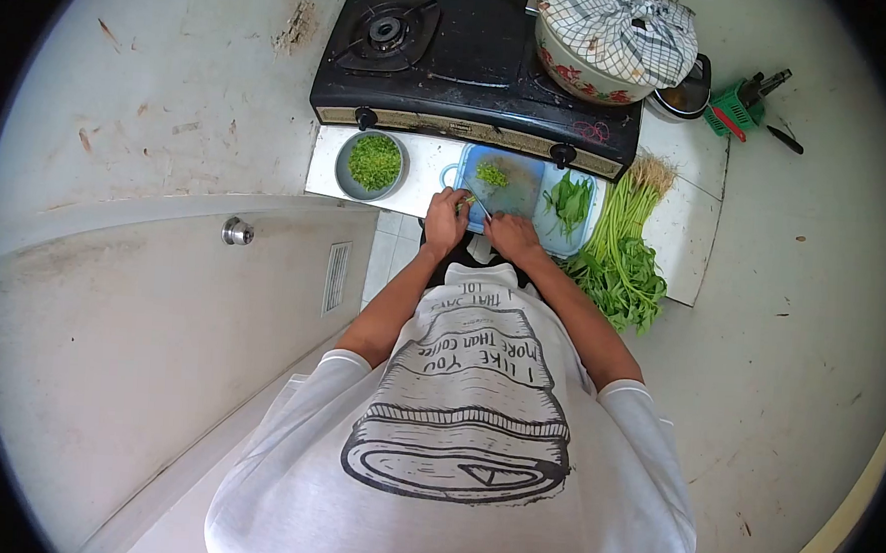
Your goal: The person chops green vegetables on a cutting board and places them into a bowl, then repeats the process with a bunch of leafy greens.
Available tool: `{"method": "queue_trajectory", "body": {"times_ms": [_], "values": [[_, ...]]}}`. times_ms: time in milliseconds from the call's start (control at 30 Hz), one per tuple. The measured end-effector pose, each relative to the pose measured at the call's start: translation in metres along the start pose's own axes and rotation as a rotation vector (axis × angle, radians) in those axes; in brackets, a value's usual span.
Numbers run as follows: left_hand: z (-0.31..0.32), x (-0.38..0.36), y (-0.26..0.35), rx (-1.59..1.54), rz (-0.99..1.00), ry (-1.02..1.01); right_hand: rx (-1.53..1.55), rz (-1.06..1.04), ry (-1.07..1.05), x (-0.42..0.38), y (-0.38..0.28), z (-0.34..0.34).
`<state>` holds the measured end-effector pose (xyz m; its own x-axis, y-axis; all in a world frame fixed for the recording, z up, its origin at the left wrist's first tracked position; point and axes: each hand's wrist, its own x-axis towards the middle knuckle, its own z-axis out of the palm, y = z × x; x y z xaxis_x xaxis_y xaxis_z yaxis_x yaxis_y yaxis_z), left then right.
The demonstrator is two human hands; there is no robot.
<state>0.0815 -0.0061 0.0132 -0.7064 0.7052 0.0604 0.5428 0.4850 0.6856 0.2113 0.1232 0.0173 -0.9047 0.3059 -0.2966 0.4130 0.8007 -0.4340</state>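
White and printed with a drawing of stacked books, a T-shirt (456, 417) lies nearest the camera and fills the lower middle of the view, the wearer's bare forearms reaching forward from its sleeves. Beyond it runs a white bench (694, 230), with a black two-burner stove (475, 53) across its far side. On the stove's right side sits a flower-patterned pot (593, 86), its top wrapped in a checked cloth (616, 25); the left burner is bare. A large bunch of leafy greens (621, 231) lies right of the work area, roots towards the stove and leaves towards the person. Between this bunch and a grey bowl (342, 163) of finely chopped greens (374, 163) is a blue board (520, 180), close to the stove's front. To the far right, a small green basket (748, 100) holds utensils, and a black-handled implement (786, 140) lies beside it. Over the board's near edge, the left hand (446, 220) has its fingertips drawn together on a little green piece (465, 206), while the right hand (511, 236) is closed around the handle of a knife (484, 210), whose blade slants towards the left fingertips. Loose leaves (569, 201) rest on the board's right part, and a smaller heap of cut greens (491, 173) sits on its left part, just beyond the left hand.
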Motion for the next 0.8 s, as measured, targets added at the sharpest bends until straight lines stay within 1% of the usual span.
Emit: {"method": "queue_trajectory", "body": {"times_ms": [133,233,333,433,533,633,800], "values": [[-0.001,0.001,0.001,-0.006,-0.009,-0.011,0.049,-0.004,-0.049,-0.010,0.005,0.001],[-0.001,-0.001,0.002,0.000,-0.020,0.006,0.053,0.045,-0.061,-0.005,0.002,0.003],[0.003,0.000,-0.002,0.000,-0.014,0.030,-0.011,0.012,-0.058,-0.001,-0.001,0.001],[0.003,0.000,-0.001,0.008,-0.018,0.023,-0.029,0.038,-0.013,-0.002,0.001,0.003],[0.000,0.000,0.000,0.009,-0.011,0.034,-0.008,0.038,-0.087,-0.013,0.006,0.000],[0.000,0.001,0.000,-0.023,-0.005,0.030,-0.005,-0.016,-0.098,-0.015,0.008,-0.001],[0.001,0.001,-0.002,-0.016,-0.024,0.013,-0.013,0.008,-0.074,0.006,0.001,0.003]]}}
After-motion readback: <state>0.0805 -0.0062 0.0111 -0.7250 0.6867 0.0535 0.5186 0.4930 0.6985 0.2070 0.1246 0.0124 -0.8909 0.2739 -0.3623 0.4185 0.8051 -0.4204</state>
